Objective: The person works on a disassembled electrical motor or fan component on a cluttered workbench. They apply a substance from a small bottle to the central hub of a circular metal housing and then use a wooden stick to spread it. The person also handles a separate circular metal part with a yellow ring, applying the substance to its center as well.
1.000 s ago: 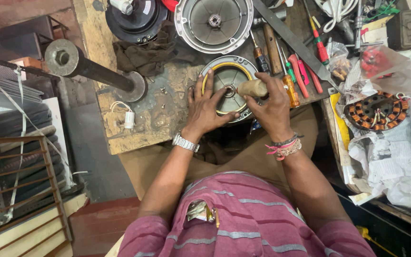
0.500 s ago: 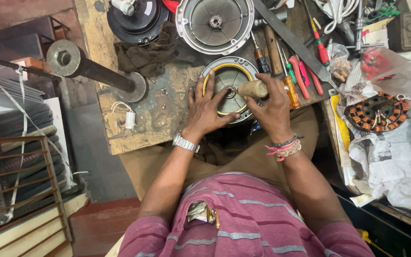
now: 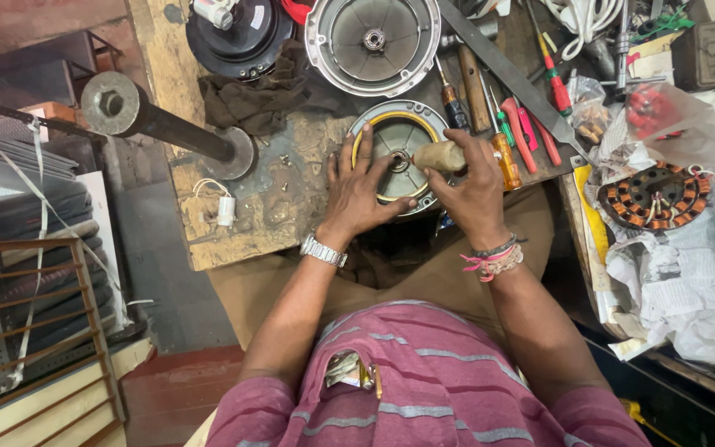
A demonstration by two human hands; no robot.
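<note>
The left hand [image 3: 357,192] lay open, fingers spread on the round motor cover [image 3: 399,153]; the right hand [image 3: 472,189] gripped a wooden handle [image 3: 438,156] over its centre.

My left hand [image 3: 360,192] lies spread on the round metal housing [image 3: 399,155] at the wooden bench's [image 3: 266,207] edge, while my right hand [image 3: 472,186] grips a wooden handle [image 3: 438,156] over its centre, screwdrivers [image 3: 511,136] just beside.
</note>
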